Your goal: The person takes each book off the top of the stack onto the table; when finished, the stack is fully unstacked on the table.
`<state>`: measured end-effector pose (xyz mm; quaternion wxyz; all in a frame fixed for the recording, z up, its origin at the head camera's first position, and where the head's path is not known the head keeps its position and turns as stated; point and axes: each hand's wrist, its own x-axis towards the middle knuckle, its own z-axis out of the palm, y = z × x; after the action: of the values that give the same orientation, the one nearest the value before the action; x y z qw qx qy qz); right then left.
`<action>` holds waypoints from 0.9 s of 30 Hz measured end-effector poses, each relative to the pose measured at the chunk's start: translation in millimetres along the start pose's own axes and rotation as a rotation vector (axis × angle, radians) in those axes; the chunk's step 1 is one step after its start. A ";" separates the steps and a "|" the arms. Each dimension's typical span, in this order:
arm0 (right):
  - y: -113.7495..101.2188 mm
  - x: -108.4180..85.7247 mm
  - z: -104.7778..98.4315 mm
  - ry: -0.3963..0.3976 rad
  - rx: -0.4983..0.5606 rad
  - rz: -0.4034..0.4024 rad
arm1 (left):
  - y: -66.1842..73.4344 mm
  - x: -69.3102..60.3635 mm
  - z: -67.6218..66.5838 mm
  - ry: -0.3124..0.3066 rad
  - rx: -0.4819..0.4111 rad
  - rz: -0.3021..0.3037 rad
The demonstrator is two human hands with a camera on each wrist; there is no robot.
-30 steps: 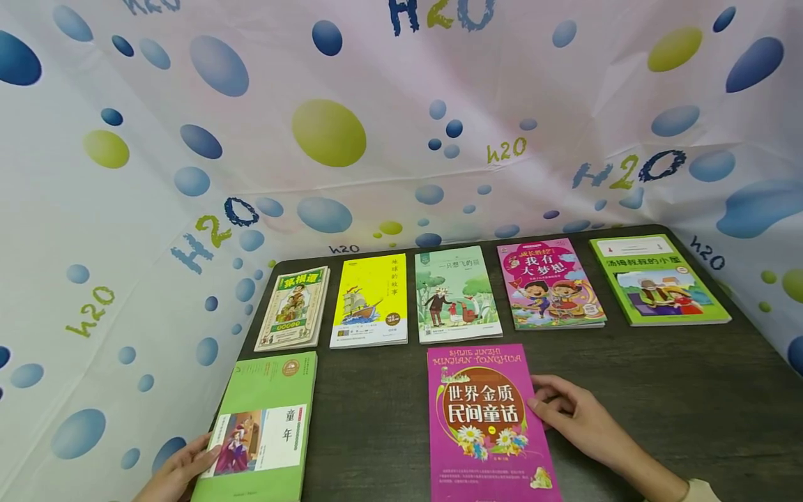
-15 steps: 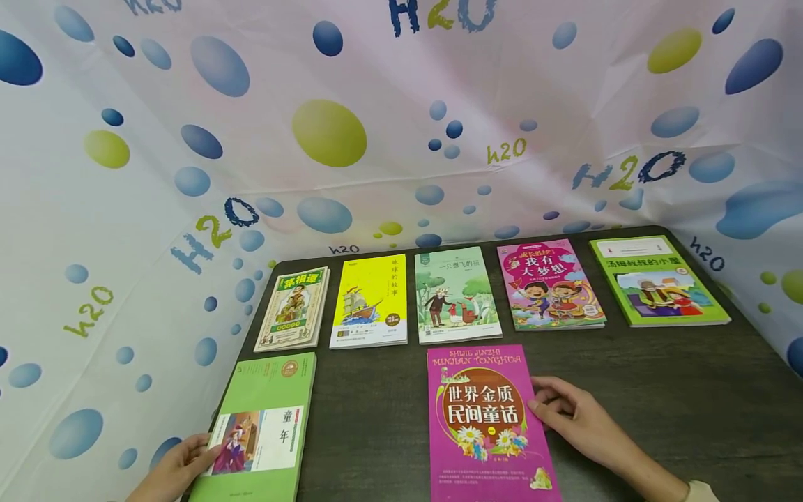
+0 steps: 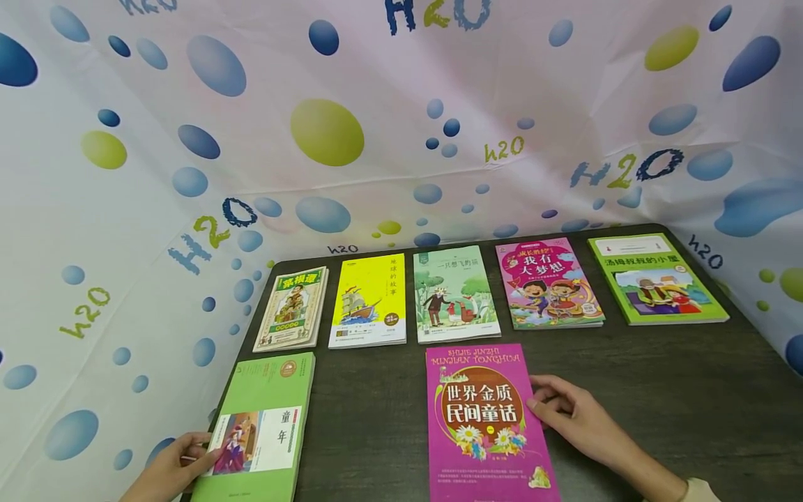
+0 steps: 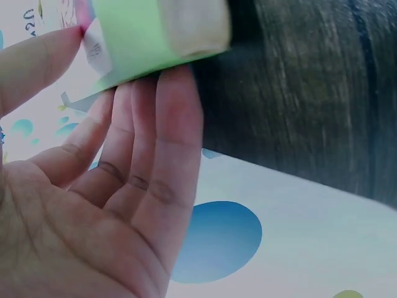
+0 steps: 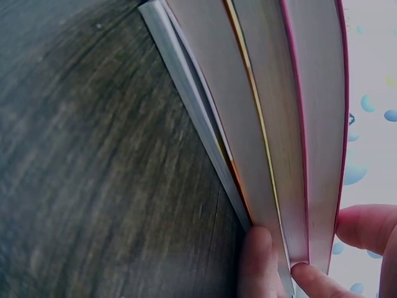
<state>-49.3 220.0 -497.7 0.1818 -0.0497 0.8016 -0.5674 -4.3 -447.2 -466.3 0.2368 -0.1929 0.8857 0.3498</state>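
At the lower left of the head view lies a green book (image 3: 257, 390) with a white picture panel. My left hand (image 3: 176, 464) holds its left side. In the left wrist view the thumb (image 4: 43, 65) lies on the cover and the other fingers reach beneath the book. A magenta book (image 3: 489, 474) with flowers lies at the front centre. My right hand (image 3: 577, 418) grips its right side. The right wrist view shows a stack of several books (image 5: 279, 124) there, thumb (image 5: 366, 226) on the magenta cover, fingertips against the page edges and lower side.
Behind, in a row on the dark wooden table (image 3: 370, 411), lie a small cream-green book (image 3: 291, 310), a yellow book (image 3: 370, 289), a pale green book (image 3: 458, 293), a pink book (image 3: 548, 282) and a bright green book (image 3: 659, 279). A bubble-printed sheet (image 3: 401, 104) surrounds the table.
The green book has shifted slightly to the left, together with my left hand. My right hand and the magenta book look unmoved.
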 end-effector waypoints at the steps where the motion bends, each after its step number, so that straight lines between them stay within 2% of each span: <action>1: -0.2 0.0 -0.3 0.000 0.000 -0.002 | 0.2 -0.3 0.2 0.003 -0.007 -0.004; 8: -0.9 -0.2 -1.5 -0.002 0.008 -0.019 | 3.1 -0.4 -0.1 0.034 -0.010 -0.044; 15: -0.2 0.2 -0.8 -0.004 0.006 -0.006 | 10.9 -0.6 -2.8 0.070 -0.011 -0.041; 21: -0.1 0.0 -1.5 -0.002 0.001 0.004 | 33.6 -2.8 9.0 0.111 -0.029 -0.002; 27: -0.3 -0.2 -0.3 0.002 0.007 0.006 | 60.1 -5.3 26.0 0.070 -0.181 0.084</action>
<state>-49.2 220.3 -497.3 0.1829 -0.0463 0.8000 -0.5696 -23.1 -386.9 -448.4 0.1725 -0.1884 0.8654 0.4310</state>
